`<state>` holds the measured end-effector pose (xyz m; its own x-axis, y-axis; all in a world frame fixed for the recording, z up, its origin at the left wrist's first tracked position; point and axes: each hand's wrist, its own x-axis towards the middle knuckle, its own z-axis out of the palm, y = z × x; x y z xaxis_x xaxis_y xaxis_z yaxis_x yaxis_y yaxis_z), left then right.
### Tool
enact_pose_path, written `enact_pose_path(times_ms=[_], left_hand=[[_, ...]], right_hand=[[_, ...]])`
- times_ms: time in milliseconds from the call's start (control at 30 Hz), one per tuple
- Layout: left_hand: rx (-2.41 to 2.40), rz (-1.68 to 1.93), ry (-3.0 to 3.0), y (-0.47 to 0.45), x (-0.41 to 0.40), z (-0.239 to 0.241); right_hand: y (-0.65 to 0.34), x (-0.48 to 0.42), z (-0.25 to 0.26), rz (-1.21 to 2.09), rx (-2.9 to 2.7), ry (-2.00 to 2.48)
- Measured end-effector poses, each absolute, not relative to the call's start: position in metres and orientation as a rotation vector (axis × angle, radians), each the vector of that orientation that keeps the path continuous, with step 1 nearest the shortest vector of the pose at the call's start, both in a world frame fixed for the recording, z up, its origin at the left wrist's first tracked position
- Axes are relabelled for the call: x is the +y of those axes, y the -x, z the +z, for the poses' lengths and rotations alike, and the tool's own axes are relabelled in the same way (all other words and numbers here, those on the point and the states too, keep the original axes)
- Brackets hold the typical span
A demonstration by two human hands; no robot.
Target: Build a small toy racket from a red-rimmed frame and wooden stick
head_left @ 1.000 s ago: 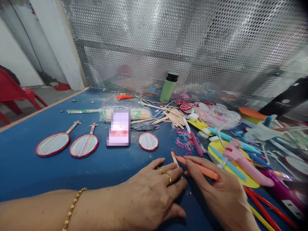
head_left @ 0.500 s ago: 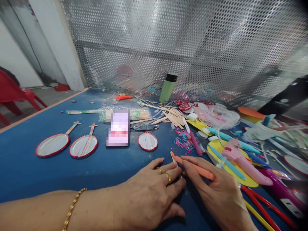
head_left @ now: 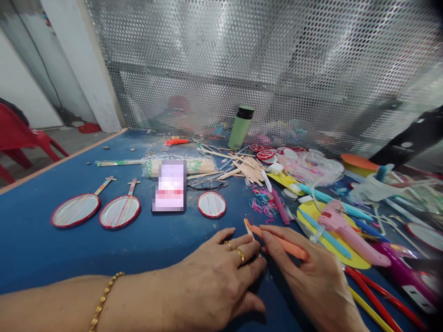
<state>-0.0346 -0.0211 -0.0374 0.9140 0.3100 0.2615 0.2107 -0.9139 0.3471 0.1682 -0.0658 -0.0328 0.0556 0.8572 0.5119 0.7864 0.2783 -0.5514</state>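
We see the right hand [head_left: 304, 267] with its fingers closed around an orange marker [head_left: 285, 243], its tip at the orange end of a pale stick [head_left: 249, 230] on the blue counter [head_left: 166, 244], while the left hand [head_left: 214, 272], fingers loosely spread and thumb apart, covers the stick's nearer part; beyond them, we find a striped disc [head_left: 212, 204] near a phone [head_left: 169, 186]
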Motion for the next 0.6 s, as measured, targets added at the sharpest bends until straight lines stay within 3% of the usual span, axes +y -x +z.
enact_pose_path(times_ms=[600], left_hand=[[0.389, 0.424, -2.770, 0.0326, -0.0206, -0.0367]], right_hand=[[-0.1682, -0.0670, -0.0312, 0.073, -1.744, 1.497]])
